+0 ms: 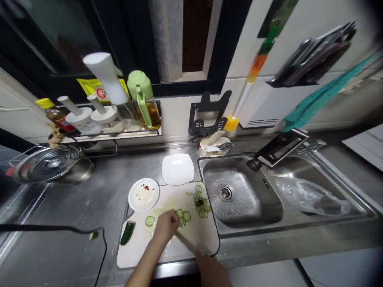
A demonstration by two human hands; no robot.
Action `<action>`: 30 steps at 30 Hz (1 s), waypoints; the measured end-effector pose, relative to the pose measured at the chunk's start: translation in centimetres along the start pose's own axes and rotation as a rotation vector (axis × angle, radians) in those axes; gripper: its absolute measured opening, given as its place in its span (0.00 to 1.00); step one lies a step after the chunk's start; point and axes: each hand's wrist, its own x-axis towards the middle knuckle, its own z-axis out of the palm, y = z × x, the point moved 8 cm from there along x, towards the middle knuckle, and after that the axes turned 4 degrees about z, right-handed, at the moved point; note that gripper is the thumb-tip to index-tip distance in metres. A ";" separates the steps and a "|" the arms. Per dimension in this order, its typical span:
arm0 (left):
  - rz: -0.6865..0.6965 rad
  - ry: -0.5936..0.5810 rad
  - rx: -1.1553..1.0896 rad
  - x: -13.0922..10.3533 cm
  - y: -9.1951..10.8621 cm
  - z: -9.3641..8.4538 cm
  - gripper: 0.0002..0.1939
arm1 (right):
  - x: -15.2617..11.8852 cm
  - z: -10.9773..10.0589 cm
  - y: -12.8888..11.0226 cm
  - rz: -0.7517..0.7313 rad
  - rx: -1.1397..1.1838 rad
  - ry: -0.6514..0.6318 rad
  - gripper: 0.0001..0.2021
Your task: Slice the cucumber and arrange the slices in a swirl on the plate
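Note:
My left hand [166, 226] is closed, fingers curled over the white cutting board [143, 249]; what is inside it is hidden. Right beside its fingertips lie several cucumber slices [183, 217]. In my right hand [211, 269], at the board's near edge, is a knife [186, 242], its blade slanting up-left toward my left hand. More cucumber slices [202, 205] are heaped near the board's right edge. A single slice [149, 221] lies left of my left hand. At the board's left edge rests a piece of cucumber [128, 233] with dark green skin.
A round plate with red bits [137, 203] overlaps the board's upper left; a square white dish [178, 169] stands behind it. To the right is a steel sink [239, 223]. A lidded pot [77, 171] and a seasoning rack [134, 135] stand left. A black cable [60, 228] crosses the counter.

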 end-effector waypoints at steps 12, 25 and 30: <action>0.127 -0.056 -0.038 0.6 -3.1 -3.2 0.12 | 0.2 0.3 0.3 0.004 -0.014 -0.019 0.29; 0.169 0.222 0.007 -1.6 -3.5 -3.0 0.16 | 0.6 1.2 0.9 0.013 -0.014 -0.018 0.28; 0.169 0.217 0.034 -3.0 -4.0 -3.1 0.22 | 0.7 1.3 1.0 -0.015 -0.012 0.016 0.29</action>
